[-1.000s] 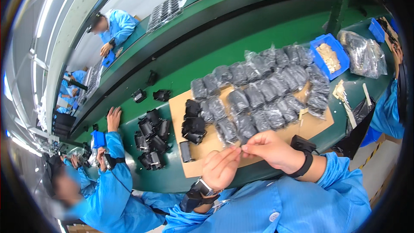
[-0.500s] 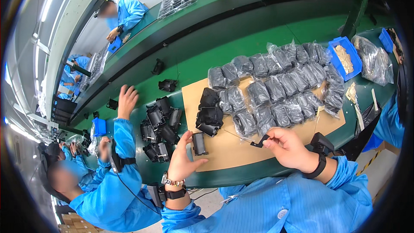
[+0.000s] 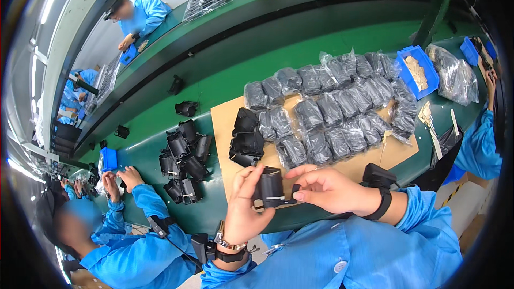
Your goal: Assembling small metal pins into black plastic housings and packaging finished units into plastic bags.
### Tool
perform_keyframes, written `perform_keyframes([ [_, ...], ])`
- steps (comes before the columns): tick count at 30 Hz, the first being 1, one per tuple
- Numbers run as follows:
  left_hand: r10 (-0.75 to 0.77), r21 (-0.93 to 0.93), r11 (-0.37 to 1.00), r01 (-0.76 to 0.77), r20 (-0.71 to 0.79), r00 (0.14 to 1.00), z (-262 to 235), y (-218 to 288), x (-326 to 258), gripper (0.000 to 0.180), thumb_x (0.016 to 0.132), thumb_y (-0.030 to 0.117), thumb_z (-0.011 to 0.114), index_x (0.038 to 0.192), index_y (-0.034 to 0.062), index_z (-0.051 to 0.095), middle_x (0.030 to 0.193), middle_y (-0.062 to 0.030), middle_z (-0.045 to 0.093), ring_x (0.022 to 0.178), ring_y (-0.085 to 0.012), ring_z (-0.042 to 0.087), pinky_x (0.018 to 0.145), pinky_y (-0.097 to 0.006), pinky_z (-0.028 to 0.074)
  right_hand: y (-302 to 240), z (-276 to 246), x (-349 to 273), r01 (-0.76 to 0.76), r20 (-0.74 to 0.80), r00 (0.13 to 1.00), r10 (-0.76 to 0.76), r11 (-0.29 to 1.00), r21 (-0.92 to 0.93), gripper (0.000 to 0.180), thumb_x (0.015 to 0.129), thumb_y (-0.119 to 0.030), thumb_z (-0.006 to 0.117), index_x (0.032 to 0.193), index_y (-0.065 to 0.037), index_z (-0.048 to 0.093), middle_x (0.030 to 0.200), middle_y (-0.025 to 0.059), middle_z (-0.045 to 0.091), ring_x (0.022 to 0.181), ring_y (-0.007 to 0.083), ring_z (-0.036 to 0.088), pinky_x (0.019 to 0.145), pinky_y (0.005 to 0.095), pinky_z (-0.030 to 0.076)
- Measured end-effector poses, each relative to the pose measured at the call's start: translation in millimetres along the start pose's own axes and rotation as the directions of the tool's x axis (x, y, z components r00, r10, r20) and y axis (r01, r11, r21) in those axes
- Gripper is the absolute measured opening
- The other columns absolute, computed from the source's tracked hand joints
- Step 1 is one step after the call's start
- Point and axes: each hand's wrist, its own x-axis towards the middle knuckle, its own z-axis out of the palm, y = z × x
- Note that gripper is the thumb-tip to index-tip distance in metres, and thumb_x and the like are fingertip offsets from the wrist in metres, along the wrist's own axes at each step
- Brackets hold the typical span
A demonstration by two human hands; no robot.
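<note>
My left hand is closed around a black plastic housing, a rounded box-like part held upright above the front of the cardboard sheet. Close to its right side is my right hand, thumb and fingers pinching a small black piece. How far that piece reaches, and whether it touches the housing, I cannot tell. Just beyond my left hand stand several bare black housings on the sheet's left edge. Rows of black parts in clear plastic bags cover much of the sheet.
Left of the sheet lies a heap of black housings. A blue bin with tan pieces and a clear plastic bag stand at the far right. Tan strips lie nearby. A co-worker sits close on my left.
My left hand has taken hold of the black housing and lifted it off the sheet. My right hand has brought the small black piece left, beside it. The co-worker's raised arm has drawn back.
</note>
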Motion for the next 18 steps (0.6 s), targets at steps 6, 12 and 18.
perform_keyframes([
  [6, -0.133, -0.351, 0.921, 0.169, 0.123, 0.983, 29, 10, 10, 0.080, 0.069, -0.017, 0.052, 0.140, 0.0014, 0.021, 0.126, -0.0118, 0.045, 0.115, -0.0210, 0.049, 0.094, -0.031, 0.041, 0, -10, -5, -0.077, -0.020, 0.997, 0.079, 0.993, 0.085, 0.010, 0.088, -0.007, 0.058, 0.082, 0.001, 0.057, 0.069, -0.0055, 0.049, 0.064, 0.0009, 0.042, 0.054, 0.0197, 0.036],
  [12, -0.080, -0.714, 0.697, 0.059, 0.005, 0.997, 56, 2, 14, 0.073, 0.068, -0.022, 0.039, 0.137, 0.0008, 0.027, 0.130, -0.0113, 0.042, 0.116, -0.0196, 0.047, 0.091, -0.029, 0.042, -6, -15, -10, 0.043, -0.161, 0.987, -0.026, 0.993, 0.108, 0.010, 0.088, -0.006, 0.058, 0.081, 0.001, 0.058, 0.072, -0.0047, 0.050, 0.064, 0.0007, 0.043, 0.053, 0.0191, 0.035],
  [18, -0.011, -0.897, 0.441, -0.021, -0.028, 1.000, 75, -1, 17, 0.071, 0.072, -0.019, 0.049, 0.137, -0.0004, 0.027, 0.132, -0.0141, 0.041, 0.120, -0.0237, 0.044, 0.094, -0.036, 0.042, -14, -19, -12, 0.156, -0.297, 0.944, -0.142, 0.987, 0.025, 0.010, 0.086, -0.007, 0.060, 0.082, 0.002, 0.058, 0.074, -0.0012, 0.054, 0.066, 0.0023, 0.046, 0.055, 0.0198, 0.039],
])
